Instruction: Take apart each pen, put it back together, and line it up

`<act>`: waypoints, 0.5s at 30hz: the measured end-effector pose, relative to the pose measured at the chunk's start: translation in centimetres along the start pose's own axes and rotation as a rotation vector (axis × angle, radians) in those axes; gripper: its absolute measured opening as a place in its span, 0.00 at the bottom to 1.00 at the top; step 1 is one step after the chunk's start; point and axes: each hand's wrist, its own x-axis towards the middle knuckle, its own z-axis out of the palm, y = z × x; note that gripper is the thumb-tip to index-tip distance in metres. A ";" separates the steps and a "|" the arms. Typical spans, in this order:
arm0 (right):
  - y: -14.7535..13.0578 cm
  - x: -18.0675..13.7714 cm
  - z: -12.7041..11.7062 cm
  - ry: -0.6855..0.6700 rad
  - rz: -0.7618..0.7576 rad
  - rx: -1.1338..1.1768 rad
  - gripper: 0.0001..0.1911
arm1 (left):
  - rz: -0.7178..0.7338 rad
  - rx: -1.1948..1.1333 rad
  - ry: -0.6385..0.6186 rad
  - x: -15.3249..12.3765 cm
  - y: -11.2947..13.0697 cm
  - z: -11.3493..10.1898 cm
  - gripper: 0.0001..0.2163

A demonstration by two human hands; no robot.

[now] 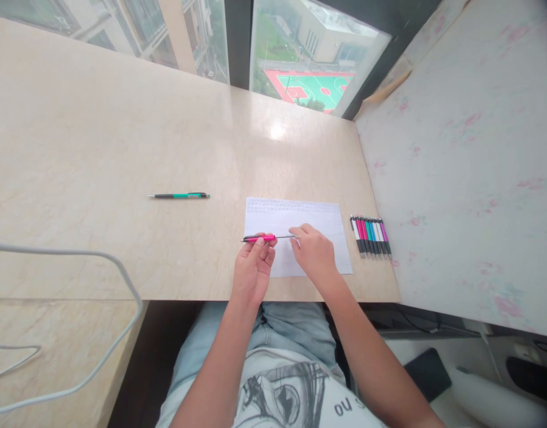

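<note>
My left hand (pixel 254 263) is closed around a pink and black pen (pixel 260 238), held level just above a white sheet of paper (pixel 320 223). My right hand (pixel 313 249) pinches the thin refill that sticks out of the pen's right end. Both hands hover over the near edge of the beige stone counter (pixel 122 148). A green and black pen (pixel 179 195) lies alone to the left, well apart from my hands.
A row of several pens (pixel 371 236) in pink, green, white and purple lies right of the paper, near the wall (pixel 470 154). A grey cable (pixel 122 273) loops over the counter's lower left. Windows run along the far edge.
</note>
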 end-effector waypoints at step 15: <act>0.9 -0.6 1.3 0.122 0.024 0.258 0.08 | 0.059 0.081 0.024 -0.4 0.2 -0.1 0.10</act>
